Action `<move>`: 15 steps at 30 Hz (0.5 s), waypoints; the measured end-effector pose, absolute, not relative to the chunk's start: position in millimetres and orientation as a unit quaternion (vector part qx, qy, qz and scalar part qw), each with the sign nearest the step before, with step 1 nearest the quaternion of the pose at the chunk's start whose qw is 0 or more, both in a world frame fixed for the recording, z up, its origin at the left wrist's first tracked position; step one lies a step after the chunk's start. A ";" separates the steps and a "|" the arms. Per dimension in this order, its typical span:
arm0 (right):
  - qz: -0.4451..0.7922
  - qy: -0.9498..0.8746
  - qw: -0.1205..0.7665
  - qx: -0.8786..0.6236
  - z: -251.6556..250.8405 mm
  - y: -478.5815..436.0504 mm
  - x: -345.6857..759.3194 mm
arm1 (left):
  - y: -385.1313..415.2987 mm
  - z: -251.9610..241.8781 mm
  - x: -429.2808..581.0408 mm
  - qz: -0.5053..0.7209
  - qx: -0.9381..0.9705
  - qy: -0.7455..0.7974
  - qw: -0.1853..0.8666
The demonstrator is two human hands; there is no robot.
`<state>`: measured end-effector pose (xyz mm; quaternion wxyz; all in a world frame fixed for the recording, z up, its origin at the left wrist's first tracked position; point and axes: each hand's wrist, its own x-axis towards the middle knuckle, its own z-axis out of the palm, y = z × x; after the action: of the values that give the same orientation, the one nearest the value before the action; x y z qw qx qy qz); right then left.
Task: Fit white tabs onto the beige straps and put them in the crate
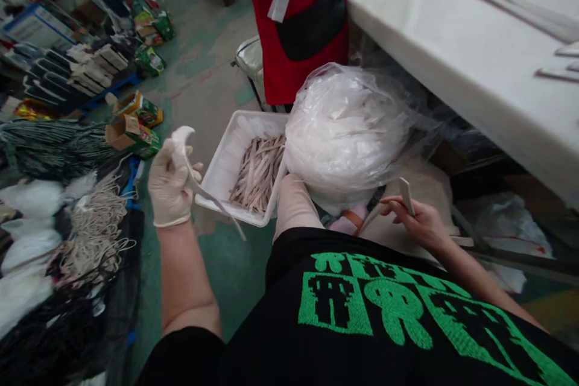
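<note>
My left hand (170,184), in a pale thin glove, is raised at the left with its fingers closed round a narrow beige strip (212,200). The strip's white end curls above the fingers, and its tail hangs down past the near rim of a white plastic bin (208,184). Many similar strips (260,172) lie in the bin. My right hand (418,220), ungloved, is low at the right, pinching a short, flat, pale piece (406,196) that sticks up from the fingers; its kind is unclear. Between the hands sits a clear plastic bag (348,126) filled with white material.
A person in a red apron (301,36) stands beyond the bin, a gloved hand near a white strip. A white table (452,18) with long straps runs along the right. Bundled cords (93,223), green boxes (136,132) and stacked goods (85,69) line the left floor.
</note>
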<state>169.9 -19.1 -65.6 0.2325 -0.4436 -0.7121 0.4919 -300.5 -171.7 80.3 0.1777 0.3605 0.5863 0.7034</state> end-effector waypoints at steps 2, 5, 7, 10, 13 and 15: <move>0.528 -0.668 0.245 -0.463 -58.1 -25.0 172.2 | -151.4 82.2 -322.3 0.613 0.367 0.685 0.146; 0.595 -0.582 0.277 -0.480 -42.3 -28.9 167.9 | -118.8 66.3 -333.6 0.436 0.394 0.797 0.138; 0.642 -0.517 0.310 -0.473 -31.7 -26.2 161.4 | -99.2 45.2 -316.3 0.346 0.440 0.819 0.131; 0.705 -0.441 0.353 -0.429 -14.5 -16.2 147.0 | -80.4 6.6 -244.5 0.290 0.537 0.756 0.239; 0.751 -0.412 0.356 -0.373 3.8 -6.0 127.1 | -75.8 -26.3 -139.0 0.305 0.581 0.572 0.492; 0.769 -0.410 0.355 -0.338 13.8 -2.0 113.0 | -75.1 -40.0 -74.8 0.320 0.564 0.475 0.595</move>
<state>113.0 -2.0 13.8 0.3550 -0.3380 -0.4100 0.7692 -74.8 -75.1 -40.0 0.5948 0.5639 0.4750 0.3203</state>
